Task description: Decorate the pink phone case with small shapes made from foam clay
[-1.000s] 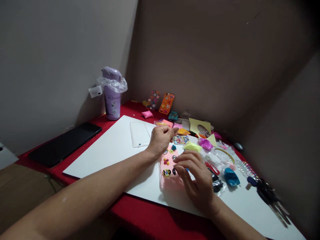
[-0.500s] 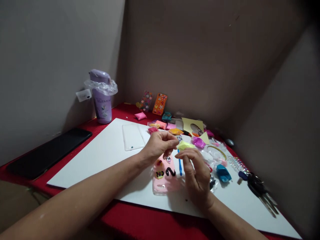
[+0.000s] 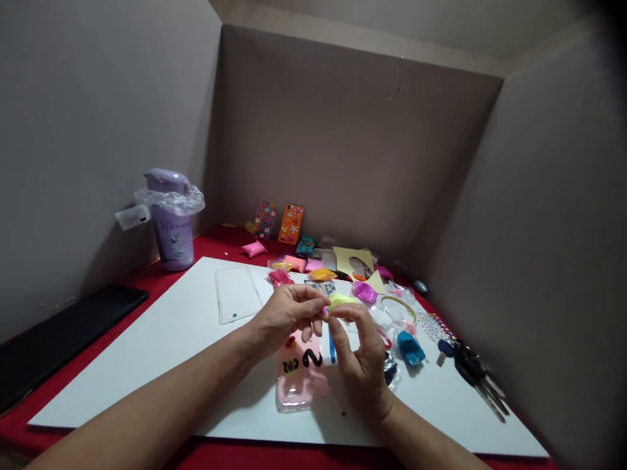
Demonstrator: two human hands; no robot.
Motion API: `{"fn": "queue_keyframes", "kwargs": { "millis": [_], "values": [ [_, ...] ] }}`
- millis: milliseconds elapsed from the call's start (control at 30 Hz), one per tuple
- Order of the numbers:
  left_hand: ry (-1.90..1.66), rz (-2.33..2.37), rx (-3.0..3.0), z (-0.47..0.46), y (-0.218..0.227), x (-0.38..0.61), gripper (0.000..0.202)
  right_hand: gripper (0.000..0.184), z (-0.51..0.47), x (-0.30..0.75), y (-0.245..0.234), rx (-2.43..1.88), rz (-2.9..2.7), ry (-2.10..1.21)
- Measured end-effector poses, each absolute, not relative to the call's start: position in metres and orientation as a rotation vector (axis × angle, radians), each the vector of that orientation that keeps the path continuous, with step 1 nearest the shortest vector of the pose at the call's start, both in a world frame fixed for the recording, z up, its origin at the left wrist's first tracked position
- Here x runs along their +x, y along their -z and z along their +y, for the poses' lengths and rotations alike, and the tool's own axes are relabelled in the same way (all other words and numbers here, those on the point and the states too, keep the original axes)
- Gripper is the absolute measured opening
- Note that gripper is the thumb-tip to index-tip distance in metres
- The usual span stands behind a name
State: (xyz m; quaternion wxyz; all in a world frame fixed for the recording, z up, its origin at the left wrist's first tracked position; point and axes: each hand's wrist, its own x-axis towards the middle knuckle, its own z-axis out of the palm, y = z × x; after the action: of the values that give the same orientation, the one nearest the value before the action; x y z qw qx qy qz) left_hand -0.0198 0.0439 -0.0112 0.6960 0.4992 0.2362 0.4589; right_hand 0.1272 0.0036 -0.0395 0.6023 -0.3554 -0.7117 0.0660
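My left hand [image 3: 294,312] is closed in a pinch above the phone case, with a small bright pink piece [image 3: 324,311], which looks like soft clay, at its fingertips. My right hand [image 3: 361,356] meets it from the right, thumb and forefinger closed at the same piece. Below them lies a clear phone case with a pink fill [image 3: 300,385], bearing a black curved strip [image 3: 312,358] and small dark and yellow shapes; its upper part is hidden by my left hand. A blue modelling tool [image 3: 332,349] lies between the case and my right hand.
Several clay packets lie behind my hands, among them a yellow-orange packet [image 3: 322,275] and a purple packet [image 3: 365,292]. A clear case [image 3: 238,295] lies left on the white board [image 3: 147,352]. Keys [image 3: 477,375] are at right, a purple tumbler [image 3: 174,238] back left.
My hands have come together, and the pink piece now shows between the fingertips. The view has tilted up and shifted right, so things on the table appear lower and further left.
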Motion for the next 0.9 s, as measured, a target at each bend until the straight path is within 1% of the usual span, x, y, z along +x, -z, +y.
{"fn": "queue_keyframes", "kwargs": {
  "millis": [167,567,900],
  "values": [
    [-1.008,0.630,1.166,0.0422,0.0112,-0.0194,0.032,0.013,0.0060,0.1253,0.0390,-0.797,-1.665,-0.062],
    [-1.009,0.731,1.251,0.0351,0.0042,-0.0182,0.037,0.012,0.0061,0.1258,0.0369,-0.770,-1.650,-0.050],
    [-0.995,0.685,1.309,0.0351,0.0071,-0.0165,0.041,0.009,0.0065,0.1269,0.0362,-0.766,-1.654,-0.060]
  ]
}}
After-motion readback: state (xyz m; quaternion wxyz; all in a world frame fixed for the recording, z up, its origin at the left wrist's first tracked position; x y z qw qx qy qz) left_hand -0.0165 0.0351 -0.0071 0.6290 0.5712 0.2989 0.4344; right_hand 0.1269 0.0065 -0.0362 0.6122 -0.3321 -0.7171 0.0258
